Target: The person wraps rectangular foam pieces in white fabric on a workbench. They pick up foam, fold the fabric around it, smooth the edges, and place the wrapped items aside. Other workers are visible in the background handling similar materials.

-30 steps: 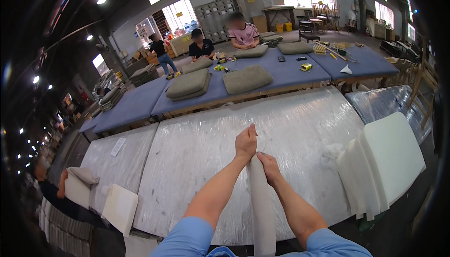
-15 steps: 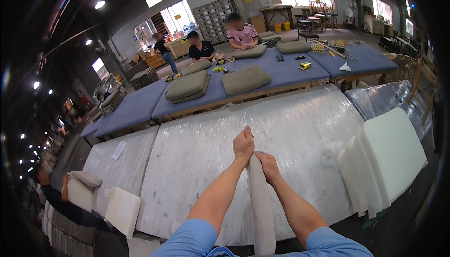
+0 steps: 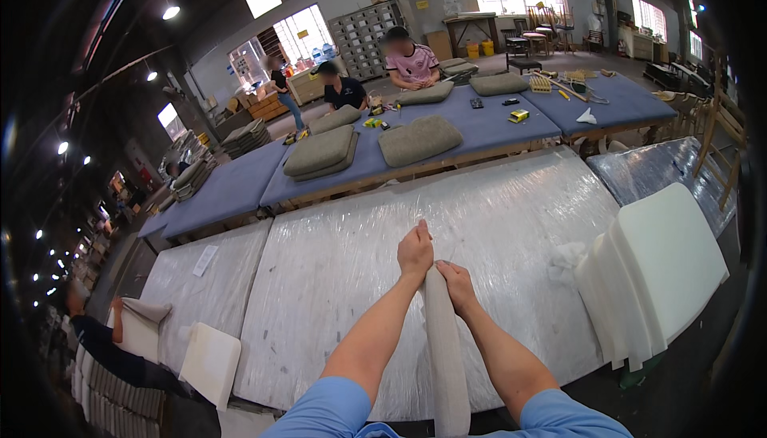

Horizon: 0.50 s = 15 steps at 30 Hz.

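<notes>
A long, light grey-beige fabric-covered cushion (image 3: 446,350) stands on edge between my forearms, so I see it as a narrow strip running toward my body. My left hand (image 3: 415,251) is closed in a fist at its far end, thumb upward; the material within that fist is hidden. Just to the right, my right hand (image 3: 456,285) grips the cushion's far end, its fingertips close to my left wrist. Beneath both hands lies a wide work surface wrapped in clear plastic film (image 3: 343,254).
White foam seat pads (image 3: 667,258) are stacked at right, and another pad (image 3: 212,362) lies at left near a co-worker (image 3: 120,350) handling a cushion. Beyond, a blue-topped table (image 3: 495,130) bears grey-green cushions (image 3: 421,139) and tools; two people sit behind it.
My hands stay at the cushion's far end, almost unmoved. The view has shifted very slightly. Across the blue table, the seated people have changed posture a little.
</notes>
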Each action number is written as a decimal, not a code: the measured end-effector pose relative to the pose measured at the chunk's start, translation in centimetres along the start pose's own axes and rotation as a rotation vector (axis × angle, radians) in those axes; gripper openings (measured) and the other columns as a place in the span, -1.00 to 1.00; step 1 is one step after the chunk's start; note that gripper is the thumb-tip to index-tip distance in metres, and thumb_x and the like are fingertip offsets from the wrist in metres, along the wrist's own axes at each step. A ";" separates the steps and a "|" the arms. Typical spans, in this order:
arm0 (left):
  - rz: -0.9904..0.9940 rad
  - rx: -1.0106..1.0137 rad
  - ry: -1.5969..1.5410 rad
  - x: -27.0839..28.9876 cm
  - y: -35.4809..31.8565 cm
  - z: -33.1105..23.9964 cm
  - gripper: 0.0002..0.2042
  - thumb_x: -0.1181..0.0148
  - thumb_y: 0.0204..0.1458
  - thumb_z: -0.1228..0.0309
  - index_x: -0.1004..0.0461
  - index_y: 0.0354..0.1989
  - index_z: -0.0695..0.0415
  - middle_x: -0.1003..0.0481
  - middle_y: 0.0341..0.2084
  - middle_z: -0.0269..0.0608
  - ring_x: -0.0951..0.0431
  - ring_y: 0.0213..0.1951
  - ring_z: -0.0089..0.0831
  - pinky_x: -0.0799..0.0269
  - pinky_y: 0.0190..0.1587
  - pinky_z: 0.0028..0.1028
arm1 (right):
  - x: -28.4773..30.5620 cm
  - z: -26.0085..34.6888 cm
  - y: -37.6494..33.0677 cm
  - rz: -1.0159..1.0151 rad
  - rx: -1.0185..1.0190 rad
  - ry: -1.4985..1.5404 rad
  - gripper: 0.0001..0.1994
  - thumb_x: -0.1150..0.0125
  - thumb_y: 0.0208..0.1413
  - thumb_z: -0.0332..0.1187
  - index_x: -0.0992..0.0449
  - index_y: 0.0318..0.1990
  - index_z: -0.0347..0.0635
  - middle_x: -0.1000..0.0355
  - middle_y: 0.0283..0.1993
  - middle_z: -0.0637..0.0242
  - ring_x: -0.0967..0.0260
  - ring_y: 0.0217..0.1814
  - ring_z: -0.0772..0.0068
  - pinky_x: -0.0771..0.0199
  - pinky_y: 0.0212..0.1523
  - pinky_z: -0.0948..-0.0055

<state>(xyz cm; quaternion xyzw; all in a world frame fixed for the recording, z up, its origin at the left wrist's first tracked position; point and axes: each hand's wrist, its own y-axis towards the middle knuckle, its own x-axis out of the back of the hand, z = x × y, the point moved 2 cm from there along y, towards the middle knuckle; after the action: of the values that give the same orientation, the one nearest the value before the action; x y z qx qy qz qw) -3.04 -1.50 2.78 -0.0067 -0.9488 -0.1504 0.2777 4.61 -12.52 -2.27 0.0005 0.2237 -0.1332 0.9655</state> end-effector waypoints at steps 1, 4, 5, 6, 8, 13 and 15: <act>0.001 -0.019 0.037 0.2 0.1 0.3 -0.43 0.16 0.35 -0.05 -0.57 -0.43 0.18 -0.59 -0.49 0.07 -0.59 -0.37 0.01 -0.43 -0.20 -0.14 | -0.2 -0.1 0.0 0.009 -0.008 0.005 -0.68 -0.06 0.37 -0.18 -0.63 -0.16 -0.26 -0.53 -0.31 0.43 -0.38 -0.36 0.63 -0.39 -0.30 0.53; 0.013 -0.071 0.107 1.6 0.3 0.5 -0.55 0.02 0.33 0.03 -0.59 -0.31 0.17 -0.61 -0.45 0.02 -0.60 -0.36 -0.11 -0.46 -0.21 -0.22 | -1.1 -0.3 -0.1 0.023 -0.015 0.014 -0.68 -0.07 0.37 -0.19 -0.64 -0.15 -0.27 -0.53 -0.30 0.44 -0.38 -0.34 0.63 -0.39 -0.28 0.54; 0.040 -0.094 0.091 2.0 0.0 -0.7 -0.62 -0.04 0.32 0.09 -0.60 -0.25 0.16 -0.62 -0.41 -0.02 -0.61 -0.34 -0.19 -0.46 -0.21 -0.26 | -0.7 -0.3 0.1 0.007 -0.008 0.011 -0.68 -0.08 0.37 -0.19 -0.64 -0.15 -0.27 -0.53 -0.30 0.43 -0.38 -0.34 0.63 -0.39 -0.28 0.54; 0.062 -0.114 0.078 2.5 -0.4 -1.7 -0.69 -0.09 0.31 0.15 -0.61 -0.19 0.14 -0.63 -0.37 -0.05 -0.62 -0.31 -0.27 -0.47 -0.21 -0.30 | -0.3 -0.3 0.3 -0.001 -0.003 0.008 -0.68 -0.08 0.36 -0.19 -0.64 -0.15 -0.27 -0.53 -0.30 0.43 -0.39 -0.34 0.63 -0.39 -0.28 0.54; 0.131 -0.257 -0.228 4.0 -2.4 -4.6 -0.78 -0.15 0.30 0.28 -0.60 -0.07 0.15 -0.63 -0.27 -0.15 -0.60 -0.22 -0.40 -0.48 -0.17 -0.39 | -0.1 -0.6 0.5 0.002 -0.005 0.009 -0.69 -0.09 0.36 -0.20 -0.64 -0.16 -0.27 -0.54 -0.31 0.42 -0.39 -0.34 0.62 -0.40 -0.27 0.53; 1.027 -0.454 -1.234 8.4 -14.4 -15.5 -0.72 -0.07 0.34 0.49 -0.48 0.18 0.22 -0.50 -0.08 -0.24 -0.51 0.01 -0.45 -0.41 0.16 -0.40 | 1.6 -1.0 1.2 -0.208 0.351 0.179 -0.72 -0.12 0.35 -0.22 -0.64 -0.17 -0.26 -0.55 -0.32 0.38 -0.45 -0.34 0.56 -0.46 -0.30 0.49; 1.205 -0.376 -1.319 12.7 -18.5 -18.0 -0.73 -0.11 0.31 0.38 -0.53 0.09 0.24 -0.53 -0.11 -0.10 -0.52 0.03 -0.27 -0.36 0.17 -0.24 | -0.9 -1.3 0.8 0.001 -0.067 0.147 -0.71 -0.12 0.36 -0.21 -0.62 -0.24 -0.24 -0.52 -0.38 0.40 -0.40 -0.42 0.56 -0.43 -0.37 0.49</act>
<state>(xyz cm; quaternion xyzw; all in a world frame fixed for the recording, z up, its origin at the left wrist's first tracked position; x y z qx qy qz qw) -6.14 -25.23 18.73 -0.6310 -0.7108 -0.0976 -0.2950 3.48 -11.44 -3.14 -0.0219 0.2982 -0.1247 0.9461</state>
